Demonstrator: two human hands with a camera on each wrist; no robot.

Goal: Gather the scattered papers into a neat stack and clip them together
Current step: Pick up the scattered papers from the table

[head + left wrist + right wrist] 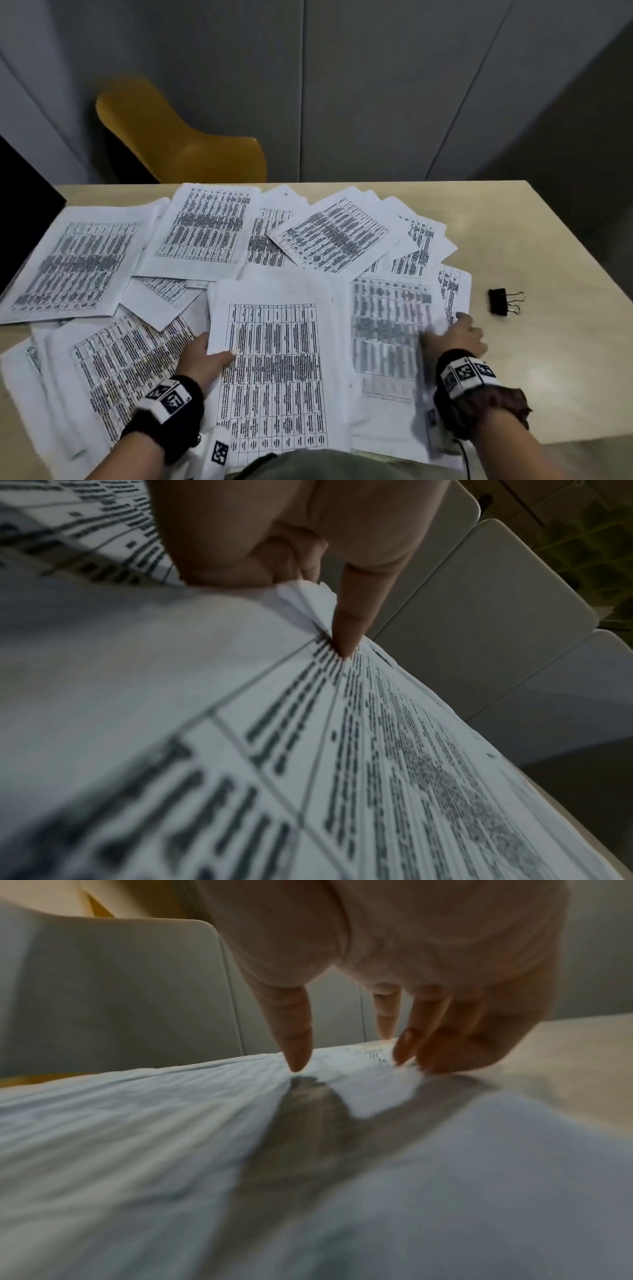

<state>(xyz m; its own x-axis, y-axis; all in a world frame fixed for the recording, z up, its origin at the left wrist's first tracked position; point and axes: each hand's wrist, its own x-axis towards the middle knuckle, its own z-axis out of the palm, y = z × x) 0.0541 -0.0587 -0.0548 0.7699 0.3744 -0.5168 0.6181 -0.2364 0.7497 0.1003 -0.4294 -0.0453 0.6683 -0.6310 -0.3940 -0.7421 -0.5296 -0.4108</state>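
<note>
Printed table sheets lie scattered over the beige table [548,359]. My left hand [210,354] pinches the left edge of the centre sheaf [274,370], with the thumb [346,626] on top and the fingers curled under the fanned paper corners [308,596]. My right hand [462,334] rests spread on a blurred sheet [387,329] at the right. Its fingertips [298,1058] press down on that paper [308,1150], holding nothing. A black binder clip [503,301] lies on bare table just right of the papers, a short way beyond my right hand.
More sheets overlap at the far side [205,233] and at the left [72,263], some overhanging the near edge. A yellow chair [178,140] stands behind the table. A dark object [20,192] is at the far left. Bare table lies to the right.
</note>
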